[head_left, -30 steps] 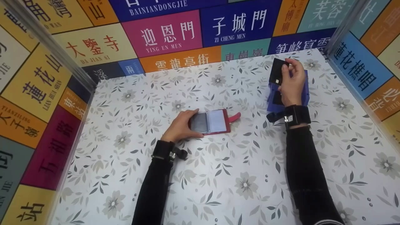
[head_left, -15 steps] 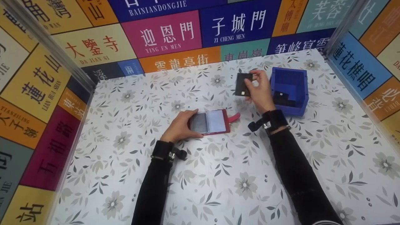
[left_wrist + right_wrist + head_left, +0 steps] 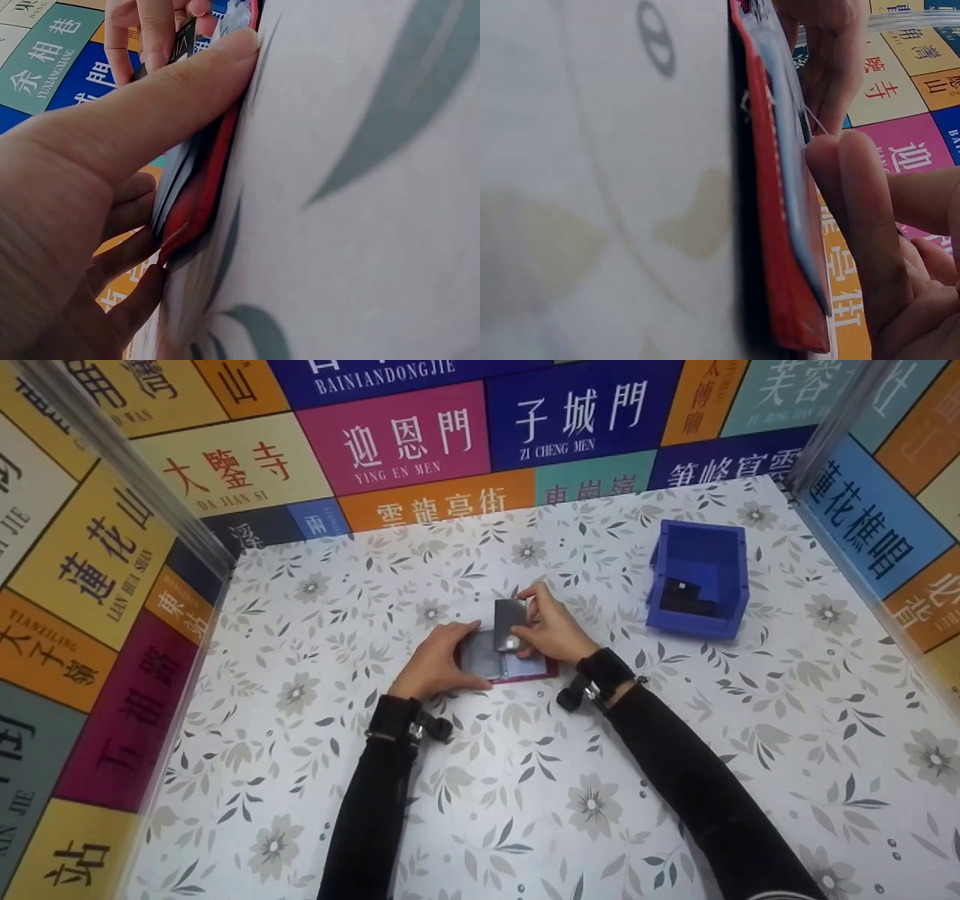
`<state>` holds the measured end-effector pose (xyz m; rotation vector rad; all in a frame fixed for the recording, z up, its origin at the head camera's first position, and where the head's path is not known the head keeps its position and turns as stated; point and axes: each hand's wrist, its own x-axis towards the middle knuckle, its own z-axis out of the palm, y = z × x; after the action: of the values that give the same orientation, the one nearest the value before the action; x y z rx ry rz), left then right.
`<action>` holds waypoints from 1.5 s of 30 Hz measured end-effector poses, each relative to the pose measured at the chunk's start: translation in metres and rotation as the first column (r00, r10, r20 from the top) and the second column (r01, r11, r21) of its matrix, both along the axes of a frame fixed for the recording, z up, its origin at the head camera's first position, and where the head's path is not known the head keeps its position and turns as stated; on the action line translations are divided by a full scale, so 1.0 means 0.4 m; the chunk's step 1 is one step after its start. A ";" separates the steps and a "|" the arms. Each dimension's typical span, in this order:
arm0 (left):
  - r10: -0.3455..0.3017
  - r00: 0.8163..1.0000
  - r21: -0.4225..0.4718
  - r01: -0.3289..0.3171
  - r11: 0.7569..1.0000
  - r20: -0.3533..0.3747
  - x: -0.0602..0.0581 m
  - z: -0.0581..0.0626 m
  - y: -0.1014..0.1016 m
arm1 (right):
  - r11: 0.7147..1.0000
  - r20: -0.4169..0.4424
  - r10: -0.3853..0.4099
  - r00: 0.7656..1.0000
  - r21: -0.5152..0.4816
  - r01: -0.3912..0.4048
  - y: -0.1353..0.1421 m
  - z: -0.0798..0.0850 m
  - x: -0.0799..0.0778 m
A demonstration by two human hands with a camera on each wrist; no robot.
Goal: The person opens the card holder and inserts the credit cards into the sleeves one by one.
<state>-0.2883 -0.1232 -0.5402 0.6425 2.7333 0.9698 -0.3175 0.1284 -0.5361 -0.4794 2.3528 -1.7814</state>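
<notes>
A small red card holder [image 3: 484, 654] lies spread open on the table, its clear plastic sleeves facing up. My left hand [image 3: 433, 661] grips its left side, thumb at the near edge and fingers at the far edge. In the left wrist view the thumb presses along the red cover [image 3: 219, 161]. Between thumb and fingers of my right hand [image 3: 556, 631] is a black card [image 3: 508, 622] with a small pale square near one corner. The card is over the middle of the holder and hides part of the right page. In the right wrist view, right fingertips are right at the sleeves [image 3: 791, 172].
A blue plastic bin [image 3: 697, 626] stands at the back right, with black cards [image 3: 684, 601] inside. The table [image 3: 450, 825] has a floral cover. Panels with printed signs [image 3: 405, 439] wall in the back and both sides.
My right hand has carried the black card from over the blue bin leftward and nearer, to above the card holder. The left hand and holder have stayed in place.
</notes>
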 end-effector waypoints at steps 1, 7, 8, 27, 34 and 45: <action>0.000 1.000 -0.003 0.000 1.000 0.000 0.001 0.000 0.000 | 1.000 -0.001 -0.013 1.000 0.007 0.013 0.001 -0.001 -0.001; 0.009 1.000 0.001 -0.009 1.000 -0.005 0.006 -0.004 -0.003 | 0.999 0.063 -0.028 0.998 0.017 0.027 0.013 -0.006 -0.009; 0.010 1.000 0.004 -0.010 1.000 -0.004 0.006 -0.004 -0.003 | 1.000 0.075 -0.018 0.997 0.021 0.017 0.015 -0.006 -0.009; -0.006 1.000 0.015 0.007 1.000 -0.023 0.005 -0.008 -0.008 | 0.977 0.179 0.059 0.982 0.191 -0.094 -0.015 0.007 0.016; -0.012 0.999 -0.012 0.011 1.000 -0.035 0.005 -0.004 -0.004 | 0.968 0.073 0.027 0.997 0.245 -0.044 -0.042 0.012 0.032; -0.010 0.998 -0.019 0.009 1.000 -0.061 -0.002 -0.005 0.001 | 0.924 -0.025 0.040 0.999 0.382 -0.027 -0.070 0.049 0.053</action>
<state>-0.2891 -0.1228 -0.5421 0.6927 2.7857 0.9362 -0.2963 0.1003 -0.5166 -0.4871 2.6071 -1.2575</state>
